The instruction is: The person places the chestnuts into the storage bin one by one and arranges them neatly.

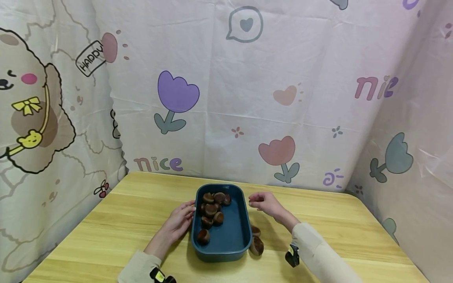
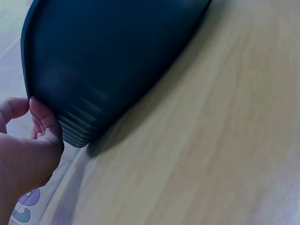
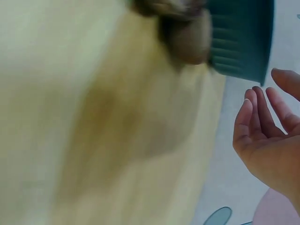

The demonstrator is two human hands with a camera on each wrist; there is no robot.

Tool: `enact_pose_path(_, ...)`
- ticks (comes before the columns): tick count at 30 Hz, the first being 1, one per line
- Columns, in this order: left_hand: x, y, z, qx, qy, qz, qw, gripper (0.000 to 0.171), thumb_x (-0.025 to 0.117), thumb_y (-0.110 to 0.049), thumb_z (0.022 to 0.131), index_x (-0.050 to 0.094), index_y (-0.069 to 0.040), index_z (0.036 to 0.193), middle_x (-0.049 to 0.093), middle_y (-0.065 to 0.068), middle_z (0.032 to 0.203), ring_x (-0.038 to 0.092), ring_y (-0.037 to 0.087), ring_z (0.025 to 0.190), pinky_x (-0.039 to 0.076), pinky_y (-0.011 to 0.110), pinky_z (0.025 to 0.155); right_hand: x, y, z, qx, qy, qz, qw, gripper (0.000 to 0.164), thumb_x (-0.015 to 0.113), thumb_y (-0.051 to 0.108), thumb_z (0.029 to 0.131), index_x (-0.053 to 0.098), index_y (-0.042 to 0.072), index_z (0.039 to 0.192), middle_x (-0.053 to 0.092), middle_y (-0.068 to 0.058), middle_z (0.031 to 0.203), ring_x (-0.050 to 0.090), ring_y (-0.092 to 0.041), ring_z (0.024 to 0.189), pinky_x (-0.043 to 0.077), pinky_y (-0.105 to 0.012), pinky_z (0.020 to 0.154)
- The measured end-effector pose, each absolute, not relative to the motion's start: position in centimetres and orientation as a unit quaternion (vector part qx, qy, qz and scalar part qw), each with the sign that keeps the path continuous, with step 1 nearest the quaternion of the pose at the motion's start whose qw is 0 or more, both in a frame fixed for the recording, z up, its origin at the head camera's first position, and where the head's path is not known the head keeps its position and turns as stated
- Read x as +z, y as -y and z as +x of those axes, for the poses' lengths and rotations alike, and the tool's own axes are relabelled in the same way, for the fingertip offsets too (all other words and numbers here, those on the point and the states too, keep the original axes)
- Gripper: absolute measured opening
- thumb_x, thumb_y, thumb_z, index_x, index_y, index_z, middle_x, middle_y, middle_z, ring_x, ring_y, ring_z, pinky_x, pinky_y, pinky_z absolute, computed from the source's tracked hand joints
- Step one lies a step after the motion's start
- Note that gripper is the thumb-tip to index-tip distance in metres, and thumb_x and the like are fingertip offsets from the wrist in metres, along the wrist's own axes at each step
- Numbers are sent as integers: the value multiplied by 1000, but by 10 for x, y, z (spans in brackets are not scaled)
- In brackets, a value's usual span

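Note:
A dark blue rectangular box [image 1: 230,257] with rounded corners stands on the table, several glossy brown chestnuts [image 1: 211,210] lying inside, mostly along its left side. My left hand [image 1: 179,221] pinches the box's left rim; the left wrist view shows thumb and finger [image 2: 43,115] at that edge. Off the right rim, my right hand [image 1: 266,203] hovers with fingers loosely bent and nothing between them, as the right wrist view of the hand [image 3: 272,126] also shows. Two chestnuts [image 1: 257,246] lie on the table against the box's right side, one partly hidden by it.
The light wooden table [image 1: 141,204] runs back to a printed cloth [image 1: 226,98] with flowers and lettering, which also hangs at both sides. Dark cameras [image 1: 292,255] are strapped over the light sleeves at both wrists.

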State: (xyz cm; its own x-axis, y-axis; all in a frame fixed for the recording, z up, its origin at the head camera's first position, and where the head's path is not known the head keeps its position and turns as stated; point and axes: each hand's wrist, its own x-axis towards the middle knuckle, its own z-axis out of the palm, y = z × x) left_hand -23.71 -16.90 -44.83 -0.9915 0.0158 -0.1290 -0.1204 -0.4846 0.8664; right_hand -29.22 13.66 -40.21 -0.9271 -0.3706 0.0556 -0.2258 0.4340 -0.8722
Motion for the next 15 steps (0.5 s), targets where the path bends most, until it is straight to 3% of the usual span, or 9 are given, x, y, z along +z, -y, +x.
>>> enact_pose_path(8,-449,170,-237,859,-507,-53,42,38,43,5,94,38,9,131,55,5,95,52,13,84,45,23,76,-418,-155,-270,-490,-833,-219,137,27,69,8,87,65,-5,111,67,-10,102,61,-19,91,52,-36,82)
enact_pose_path(15,-450,169,-238,859,-507,-54,41,36,44,4,94,40,8,129,55,5,94,52,13,84,45,24,76,-427,-168,-259,-503,-809,-235,192,36,70,6,85,63,-6,118,66,-15,110,63,-25,99,51,-37,86)
